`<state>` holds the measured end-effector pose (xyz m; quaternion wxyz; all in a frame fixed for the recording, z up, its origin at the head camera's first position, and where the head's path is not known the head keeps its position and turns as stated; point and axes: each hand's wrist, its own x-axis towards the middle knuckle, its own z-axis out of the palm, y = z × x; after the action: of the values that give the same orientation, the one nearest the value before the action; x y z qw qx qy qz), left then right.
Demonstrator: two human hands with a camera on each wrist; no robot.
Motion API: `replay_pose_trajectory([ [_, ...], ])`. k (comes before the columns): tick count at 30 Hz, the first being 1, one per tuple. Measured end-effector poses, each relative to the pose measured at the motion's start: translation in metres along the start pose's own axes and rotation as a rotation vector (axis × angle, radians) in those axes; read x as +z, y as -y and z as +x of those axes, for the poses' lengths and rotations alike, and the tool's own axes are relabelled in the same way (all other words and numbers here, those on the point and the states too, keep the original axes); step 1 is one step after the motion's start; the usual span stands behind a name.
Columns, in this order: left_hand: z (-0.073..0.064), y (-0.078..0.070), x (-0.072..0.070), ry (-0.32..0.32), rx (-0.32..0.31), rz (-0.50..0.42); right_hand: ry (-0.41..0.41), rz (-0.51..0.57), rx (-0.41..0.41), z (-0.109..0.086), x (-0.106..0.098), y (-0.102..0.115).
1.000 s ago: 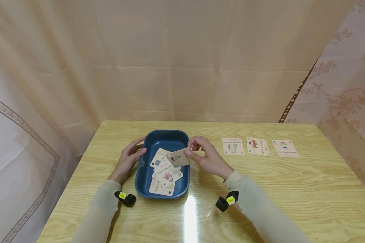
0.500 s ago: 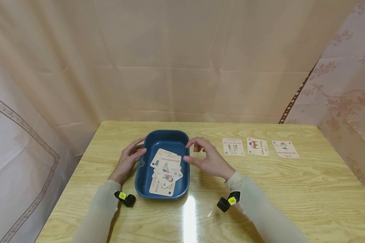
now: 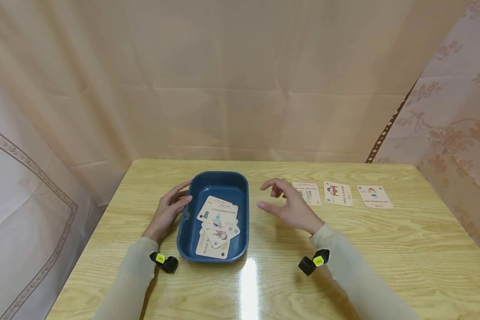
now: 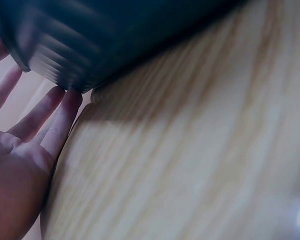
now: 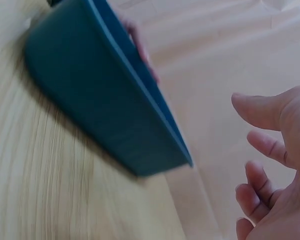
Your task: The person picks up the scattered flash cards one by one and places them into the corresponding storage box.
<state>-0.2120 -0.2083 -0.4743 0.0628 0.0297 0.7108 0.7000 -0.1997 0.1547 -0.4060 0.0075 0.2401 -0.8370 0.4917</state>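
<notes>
A dark blue plastic bin (image 3: 213, 254) stands on the table with several picture cards in it, overlapping in a loose pile. The "play badminton" card (image 3: 222, 213) lies on top. My left hand (image 3: 169, 211) holds the bin's left side, thumb at the rim; in the left wrist view its fingers (image 4: 65, 115) touch the outer wall. My right hand (image 3: 290, 206) is in the air to the right of the bin, thumb and fingers apart, with nothing between them. The right wrist view shows this hand (image 5: 285, 165) apart from the bin (image 5: 100, 95).
Three cards lie in a row at the right: one partly behind my right hand (image 3: 312, 195), the "take a break" card (image 3: 338, 194), and a card with a small figure (image 3: 375, 197). The wood-patterned table (image 3: 344, 266) ends at a beige curtain (image 3: 224, 89).
My right hand has let go of the "play badminton" card, which dropped onto the pile in the bin. That hand then moved right, away from the bin. My left hand stayed put.
</notes>
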Motion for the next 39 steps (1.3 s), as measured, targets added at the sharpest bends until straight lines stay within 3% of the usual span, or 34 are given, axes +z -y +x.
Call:
replay_pose_trajectory([
  [11,-0.001,0.0,0.0,-0.001,-0.012,0.009,-0.028,-0.106,0.158,-0.011,-0.036,-0.044],
  [18,-0.001,-0.001,0.001,-0.01,-0.009,0.004,-0.031,-0.268,0.341,-0.012,-0.067,-0.068],
  [22,-0.002,-0.001,0.001,-0.012,-0.011,0.009,-0.008,-0.344,0.403,-0.01,-0.08,-0.08],
  [39,0.0,-0.001,0.001,-0.012,-0.011,0.012,0.083,-0.541,0.533,-0.005,-0.086,-0.102],
])
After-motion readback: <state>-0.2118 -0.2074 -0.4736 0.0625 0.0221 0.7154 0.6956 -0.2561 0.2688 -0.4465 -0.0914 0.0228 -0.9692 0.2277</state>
